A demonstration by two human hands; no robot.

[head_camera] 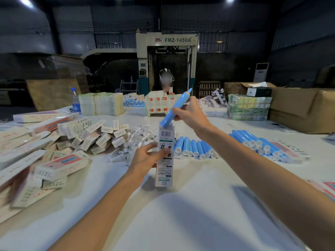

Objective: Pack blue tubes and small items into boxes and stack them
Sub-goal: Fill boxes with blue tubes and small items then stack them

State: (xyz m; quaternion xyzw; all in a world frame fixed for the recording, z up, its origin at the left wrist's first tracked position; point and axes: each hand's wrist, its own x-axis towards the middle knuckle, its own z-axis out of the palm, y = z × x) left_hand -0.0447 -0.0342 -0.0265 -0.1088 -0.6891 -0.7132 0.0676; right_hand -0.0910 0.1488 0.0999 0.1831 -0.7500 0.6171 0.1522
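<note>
My left hand [147, 156] grips a tall white box [164, 169] that stands upright on the white table [190, 214], its top end open. My right hand [190, 113] holds a blue tube [175, 110] tilted, with the tube's lower end at the box's open top. More blue tubes [195, 148] lie in a row just right of the box, and another heap of blue tubes [257, 144] lies farther right. Small clear-bagged items [134, 140] are piled behind my left hand.
Packed and loose white boxes [54, 145] crowd the table's left side. Stacks of flat cartons [101, 104], a water bottle [75, 101] and big cardboard boxes [299, 109] line the far edge. A person [165, 80] stands across the table before a machine [166, 57].
</note>
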